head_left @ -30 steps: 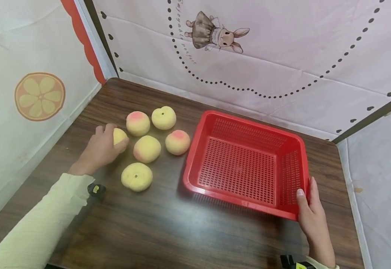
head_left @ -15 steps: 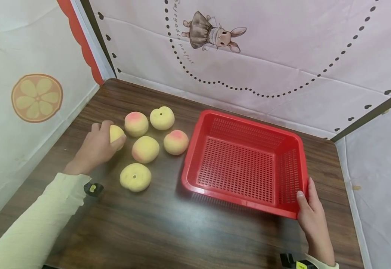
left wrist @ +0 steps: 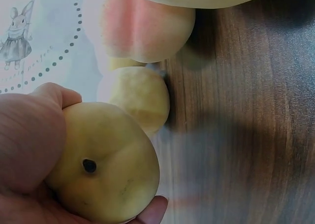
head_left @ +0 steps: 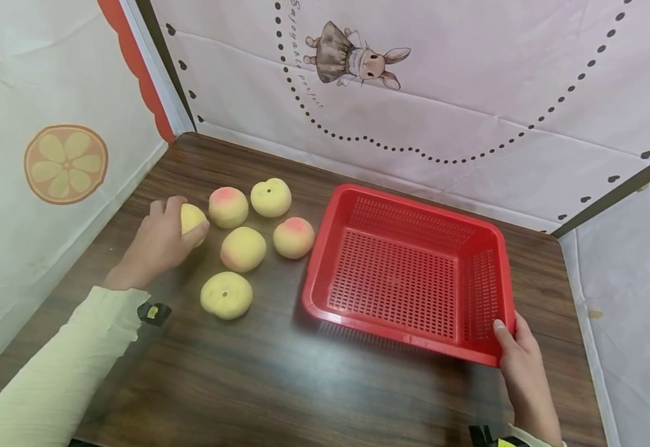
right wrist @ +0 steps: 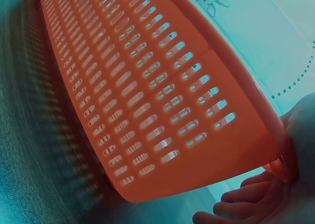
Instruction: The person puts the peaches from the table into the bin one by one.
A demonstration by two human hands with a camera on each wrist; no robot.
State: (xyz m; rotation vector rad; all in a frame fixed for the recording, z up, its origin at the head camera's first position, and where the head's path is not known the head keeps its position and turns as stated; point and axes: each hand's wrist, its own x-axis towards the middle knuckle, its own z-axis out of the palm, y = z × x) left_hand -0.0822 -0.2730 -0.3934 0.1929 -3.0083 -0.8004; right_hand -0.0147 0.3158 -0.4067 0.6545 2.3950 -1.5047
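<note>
My left hand [head_left: 159,239] grips a yellow peach [head_left: 192,217] between thumb and fingers, left of the other peaches. In the left wrist view, the held peach [left wrist: 113,160] shows a dark stem hole; whether it touches the table is hard to tell. My right hand [head_left: 526,372] holds the near right corner of a red plastic basket [head_left: 408,339], thumb over the rim. The right wrist view shows the basket's slotted wall [right wrist: 138,96] and curled fingers [right wrist: 246,192] by the rim's underside.
Several yellow and pink peaches, including a near one [head_left: 226,295] and a middle one [head_left: 243,249], sit between my left hand and the basket. They rest on a dark wooden table [head_left: 280,385]. Printed white sheets [head_left: 442,112] enclose the table's back and sides.
My left hand has shifted slightly left with the peach in its grip. The right hand has slid a little nearer along the basket's corner. Basket and other peaches stay in place.
</note>
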